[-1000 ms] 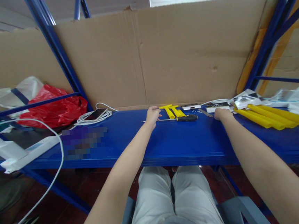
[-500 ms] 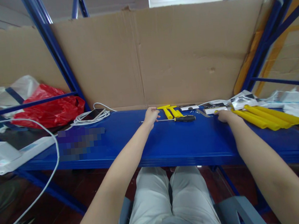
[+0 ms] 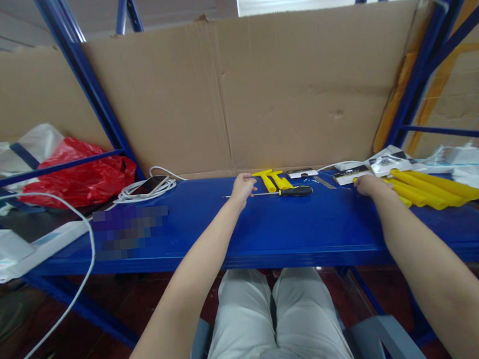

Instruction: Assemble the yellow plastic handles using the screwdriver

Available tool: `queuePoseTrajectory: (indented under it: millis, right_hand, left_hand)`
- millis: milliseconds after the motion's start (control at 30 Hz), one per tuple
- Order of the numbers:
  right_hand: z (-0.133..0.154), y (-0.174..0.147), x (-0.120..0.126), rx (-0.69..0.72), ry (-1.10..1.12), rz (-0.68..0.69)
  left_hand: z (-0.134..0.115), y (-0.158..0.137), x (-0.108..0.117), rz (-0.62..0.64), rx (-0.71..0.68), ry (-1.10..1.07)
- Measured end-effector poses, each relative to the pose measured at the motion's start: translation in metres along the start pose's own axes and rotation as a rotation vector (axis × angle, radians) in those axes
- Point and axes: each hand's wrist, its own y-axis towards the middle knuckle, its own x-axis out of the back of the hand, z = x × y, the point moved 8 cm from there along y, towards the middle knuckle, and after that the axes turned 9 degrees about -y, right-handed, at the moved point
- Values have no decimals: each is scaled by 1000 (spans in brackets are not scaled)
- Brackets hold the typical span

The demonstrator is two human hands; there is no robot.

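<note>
Cardboard sheet (image 3: 157, 97), brown, one: upright along the desk's back edge.
Desk (image 3: 294, 225), blue, one.
Red bag (image 3: 83, 171), one: toward the desk's left end, at the back.
Yellow tubes (image 3: 428, 185), several, side by side: toward the desk's right end.
Power strip (image 3: 48, 245), white, one: toward the left end, near the front edge.
Right hand (image 3: 369, 185): at the near ends of the tubes, fingers curled narrow, a bit of yellow showing at their tips; whether gripped, cannot tell.
Left hand (image 3: 242, 187): near the back edge, over the screwdriver's shaft, fingers close together beside a T-piece; grip cannot be told.
Screwdriver (image 3: 297, 191), black-handled, one: lying parallel to the back edge.
T-pieces (image 3: 269, 183), yellow, two: between back edge and screwdriver.
Packet (image 3: 352, 175), black-and-white: beyond the right hand.
</note>
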Motion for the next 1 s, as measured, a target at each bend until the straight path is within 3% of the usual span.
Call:
queuePoseTrajectory:
  millis: [100,467,1000]
  right_hand:
    - [7,-13,2,1,-37,82]
    - [17,-31,14,42,-127,53]
    - [11,-11,2,58,-67,9]
  left_hand:
    - [0,0,-1,4,-5,6]
    - [0,0,-1,20,-26,25]
    - [1,1,-4,34,-42,79]
